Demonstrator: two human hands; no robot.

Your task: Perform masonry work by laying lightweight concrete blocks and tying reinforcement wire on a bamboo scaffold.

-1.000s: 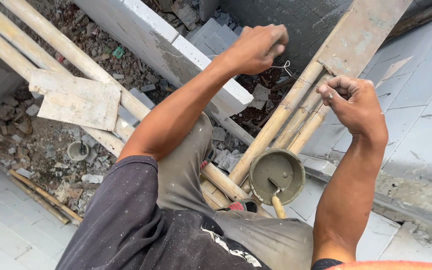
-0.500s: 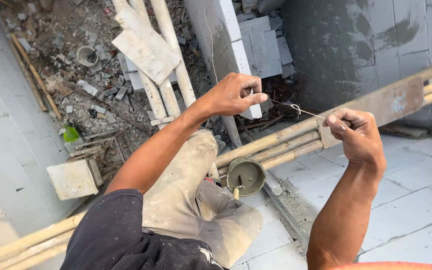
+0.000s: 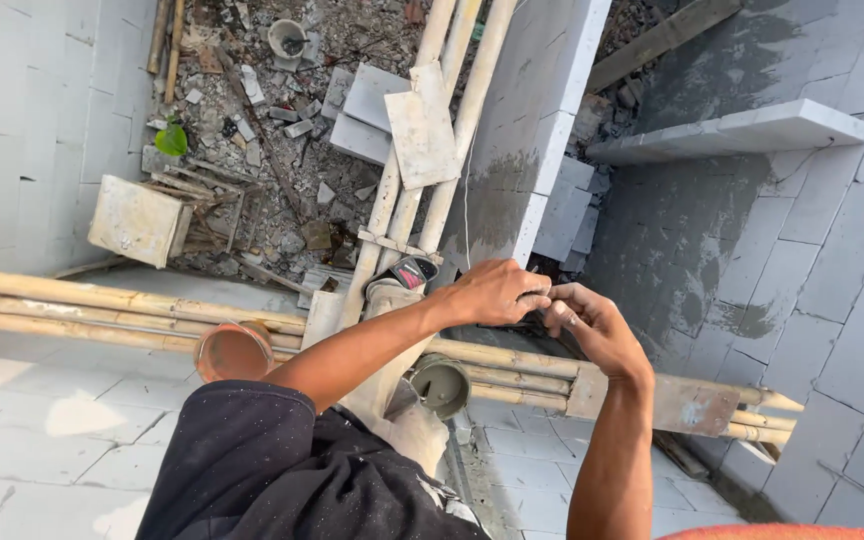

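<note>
My left hand (image 3: pixel 492 292) and my right hand (image 3: pixel 584 322) meet, fingertips touching, above horizontal bamboo poles (image 3: pixel 102 300). Both pinch a thin string (image 3: pixel 465 205) that runs away from the hands along the white block wall (image 3: pixel 542 110); its end inside the fingers is hidden. My left arm reaches out from a dark sleeve at the lower left. My right forearm rises from the bottom edge. My bent leg and a sandalled foot (image 3: pixel 404 275) rest on the poles just left of the hands.
A grey bucket (image 3: pixel 442 382) and an orange bucket (image 3: pixel 234 350) sit by the poles. A flat board (image 3: pixel 697 402) lies across the poles to the right. Far below are rubble, leaning bamboo (image 3: pixel 422 180) with a plank (image 3: pixel 422 125), and a wooden box (image 3: pixel 137 220).
My hands were apart with the string stretched between them; now they have come together. The view has swung, so the poles run across the picture.
</note>
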